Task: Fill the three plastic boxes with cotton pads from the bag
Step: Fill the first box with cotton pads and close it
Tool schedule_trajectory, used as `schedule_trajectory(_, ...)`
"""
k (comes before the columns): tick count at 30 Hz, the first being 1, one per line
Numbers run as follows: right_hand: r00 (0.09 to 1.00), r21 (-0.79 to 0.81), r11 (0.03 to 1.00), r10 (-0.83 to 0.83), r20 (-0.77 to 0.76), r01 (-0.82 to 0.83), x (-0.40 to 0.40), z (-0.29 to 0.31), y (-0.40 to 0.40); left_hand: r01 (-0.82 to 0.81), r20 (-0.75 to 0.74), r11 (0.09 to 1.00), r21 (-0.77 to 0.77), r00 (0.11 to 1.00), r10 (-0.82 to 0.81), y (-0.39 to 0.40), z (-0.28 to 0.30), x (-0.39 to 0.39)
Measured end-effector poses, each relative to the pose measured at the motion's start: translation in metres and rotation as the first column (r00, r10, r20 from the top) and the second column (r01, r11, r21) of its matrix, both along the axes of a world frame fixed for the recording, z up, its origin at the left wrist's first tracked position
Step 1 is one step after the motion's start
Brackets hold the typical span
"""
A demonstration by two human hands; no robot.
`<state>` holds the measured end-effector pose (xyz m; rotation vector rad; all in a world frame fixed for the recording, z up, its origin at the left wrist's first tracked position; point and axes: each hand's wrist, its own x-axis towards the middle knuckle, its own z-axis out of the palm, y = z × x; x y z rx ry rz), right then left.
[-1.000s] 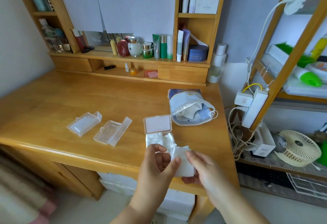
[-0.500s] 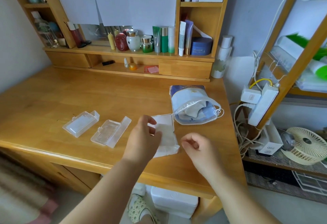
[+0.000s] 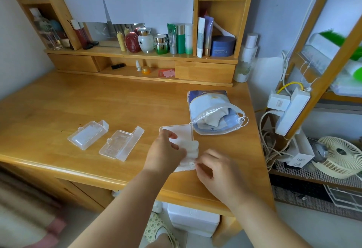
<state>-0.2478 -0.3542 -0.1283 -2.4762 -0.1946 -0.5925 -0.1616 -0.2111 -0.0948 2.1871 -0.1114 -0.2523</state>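
Three clear plastic boxes lie open on the wooden desk [image 3: 58, 110]. The left box [image 3: 88, 135] and the middle box [image 3: 121, 143] hold no pads. The third box [image 3: 176, 131] has its lid flipped back, and a stack of white cotton pads [image 3: 191, 148] sits in and over its base. My left hand [image 3: 164, 153] covers the box's near part and grips the stack with curled fingers. My right hand [image 3: 215, 167] pinches the stack's near right corner. The blue and white drawstring bag [image 3: 213, 114] lies open just behind the box, with pads showing inside.
Cosmetic bottles and jars [image 3: 160, 42] line the shelf at the back of the desk. A white bottle [image 3: 245, 57] stands at the back right corner. A power strip [image 3: 290, 110], cables and a small fan [image 3: 340, 155] crowd the rack on the right.
Both hands moved forward from the desk's front edge, bringing the pads down onto the third box. The right hand let go, then closed in on the stack's corner.
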Motion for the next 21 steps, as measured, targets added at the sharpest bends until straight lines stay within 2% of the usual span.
schedule_trajectory(3, 0.996, 0.201, 0.978, -0.042, -0.081, 0.058, -0.001, -0.002, 0.000, -0.098, -0.212, 0.973, -0.210, 0.976, 0.053, 0.005, 0.007, 0.008)
schedule_trajectory(6, 0.981, 0.356, 0.921, -0.108, -0.163, 0.161, 0.000, -0.003, -0.001, -0.117, -0.309, 0.952, -0.282, 0.951, 0.026, 0.007, 0.010, 0.009)
schedule_trajectory(8, 0.971, 0.392, 0.899, -0.124, -0.204, 0.197, 0.001, -0.002, -0.002, -0.057, -0.230, 0.978, -0.202, 0.973, 0.009, 0.006, 0.008, 0.008)
schedule_trajectory(10, 0.969, 0.391, 0.899, -0.118, -0.218, 0.197, 0.002, -0.001, -0.002, 0.012, -0.076, 0.997, -0.071, 0.997, -0.018, 0.006, 0.005, 0.006)
schedule_trajectory(14, 0.969, 0.387, 0.904, -0.097, -0.228, 0.181, 0.003, -0.001, 0.000, 0.066, 0.127, 0.993, 0.096, 0.989, -0.078, 0.007, 0.002, 0.005)
schedule_trajectory(17, 0.966, 0.377, 0.907, -0.099, -0.239, 0.187, 0.004, -0.002, 0.000, 0.078, 0.132, 0.986, 0.146, 0.986, -0.097, 0.008, 0.001, 0.005)
schedule_trajectory(21, 0.961, 0.382, 0.900, -0.119, -0.250, 0.211, 0.005, -0.001, 0.000, 0.127, 0.019, 0.981, 0.145, 0.991, -0.131, 0.012, 0.008, 0.011)
